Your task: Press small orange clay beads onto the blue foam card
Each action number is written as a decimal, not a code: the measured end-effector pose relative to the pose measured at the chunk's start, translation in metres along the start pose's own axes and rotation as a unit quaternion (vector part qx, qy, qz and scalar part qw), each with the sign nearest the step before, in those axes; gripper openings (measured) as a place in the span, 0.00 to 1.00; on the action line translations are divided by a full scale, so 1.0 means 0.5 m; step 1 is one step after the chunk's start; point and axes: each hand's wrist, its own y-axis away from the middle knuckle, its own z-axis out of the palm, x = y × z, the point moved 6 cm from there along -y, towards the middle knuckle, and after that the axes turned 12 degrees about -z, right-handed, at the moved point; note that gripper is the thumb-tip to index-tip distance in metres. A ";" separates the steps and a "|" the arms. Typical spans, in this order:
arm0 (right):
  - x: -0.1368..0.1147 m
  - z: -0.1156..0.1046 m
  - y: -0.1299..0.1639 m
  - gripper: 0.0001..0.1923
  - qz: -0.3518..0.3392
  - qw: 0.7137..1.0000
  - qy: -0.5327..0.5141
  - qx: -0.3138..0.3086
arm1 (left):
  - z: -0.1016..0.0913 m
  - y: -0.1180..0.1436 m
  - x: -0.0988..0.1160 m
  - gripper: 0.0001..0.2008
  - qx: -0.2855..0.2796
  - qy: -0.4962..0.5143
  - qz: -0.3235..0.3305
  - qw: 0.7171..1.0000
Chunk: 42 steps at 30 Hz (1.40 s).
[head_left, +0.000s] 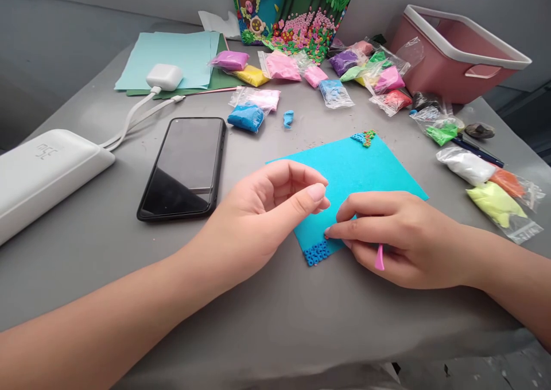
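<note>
A bright blue card (344,175) lies on the grey table, with small blue clay rings (316,253) at its near corner and a blue, green and red-orange patch (365,138) at its far corner. Over the card's left edge is my left hand (275,206), its thumb and fingertips pinched together; whatever they may hold is hidden. My right hand (400,235) rests on the card, index finger pressing a tiny red-orange bit (326,236) beside the blue rings. A pink modelling tool (379,258) is tucked between its fingers, mostly covered.
Left of the card are a black phone (183,166) and a white power bank (51,175) with a cable. Bags of coloured clay (282,67) spread across the back and right, near a pink bin (456,57). A blue clay scrap (288,119) lies behind the card.
</note>
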 end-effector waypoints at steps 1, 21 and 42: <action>-0.001 -0.001 -0.002 0.15 -0.004 1.000 0.001 -0.002 | 0.000 0.000 0.000 0.03 -0.002 -0.001 0.001 1.000; 0.026 -0.027 0.005 0.17 0.162 0.923 -0.259 0.234 | -0.009 0.003 -0.003 0.06 0.038 -0.070 -0.007 0.997; 0.053 0.006 0.002 0.08 0.235 0.905 -0.321 0.153 | 0.015 0.016 -0.008 0.07 0.047 -0.313 0.121 0.941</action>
